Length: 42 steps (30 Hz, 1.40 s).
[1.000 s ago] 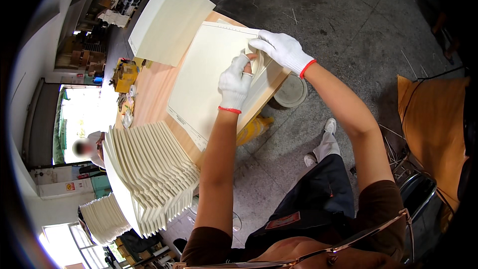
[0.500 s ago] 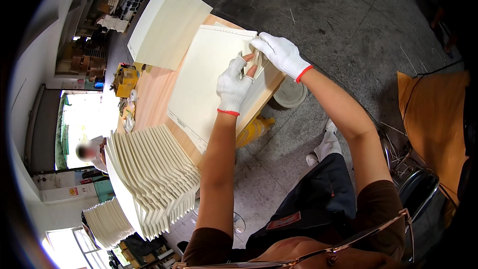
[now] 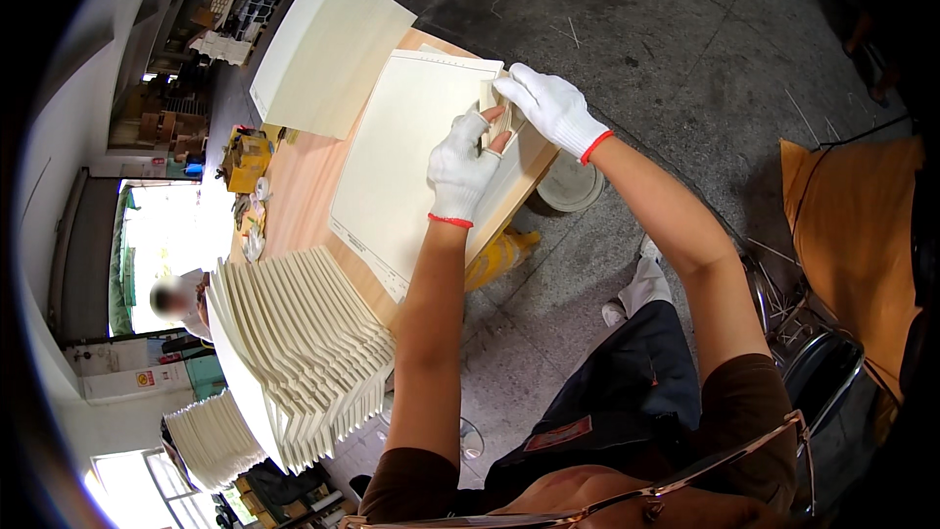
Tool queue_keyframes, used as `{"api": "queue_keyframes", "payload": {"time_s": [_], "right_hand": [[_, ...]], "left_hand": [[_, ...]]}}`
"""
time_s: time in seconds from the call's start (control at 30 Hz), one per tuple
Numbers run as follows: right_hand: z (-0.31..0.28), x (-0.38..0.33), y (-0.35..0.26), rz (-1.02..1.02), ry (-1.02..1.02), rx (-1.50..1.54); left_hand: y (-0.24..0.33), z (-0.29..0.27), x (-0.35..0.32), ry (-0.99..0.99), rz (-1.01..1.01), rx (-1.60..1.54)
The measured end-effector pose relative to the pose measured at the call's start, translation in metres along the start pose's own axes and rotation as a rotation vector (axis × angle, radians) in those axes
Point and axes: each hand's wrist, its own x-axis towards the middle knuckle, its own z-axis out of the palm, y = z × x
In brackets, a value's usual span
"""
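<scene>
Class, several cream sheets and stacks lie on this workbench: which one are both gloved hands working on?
The flat sheet in the bench's middle: left hand and right hand meet at its far corner. The others lie untouched.

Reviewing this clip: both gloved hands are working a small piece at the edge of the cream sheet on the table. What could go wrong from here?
1. The small piece is pinched between the left hand and right hand right at the table edge; a slip could drop it onto the floor.
2. The fanned stack of cream sheets overhangs the table's near end and might slide off if bumped.
3. The left hand rests on the cream sheet, so a tug could shift it.
</scene>
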Motion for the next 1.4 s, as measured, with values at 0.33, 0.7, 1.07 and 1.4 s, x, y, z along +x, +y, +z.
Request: {"api": "queue_keyframes", "payload": {"time_s": [0.33, 0.7, 1.07, 1.4], "right_hand": [[-0.015, -0.003, 0.001, -0.057, 0.061, -0.079], [-0.023, -0.004, 0.020, -0.239, -0.065, -0.582], [-0.009, 0.012, 0.004, -0.097, -0.081, -0.131], [0.006, 0.005, 0.004, 0.043, 0.009, 0.028]], "left_hand": [[-0.004, 0.004, -0.002, 0.122, 0.289, 0.181], [-0.010, 0.007, 0.009, 0.018, 0.030, 0.365], [-0.012, 0.008, 0.021, -0.043, -0.163, 0.193], [-0.017, 0.000, 0.004, -0.059, -0.045, -0.099]]}}
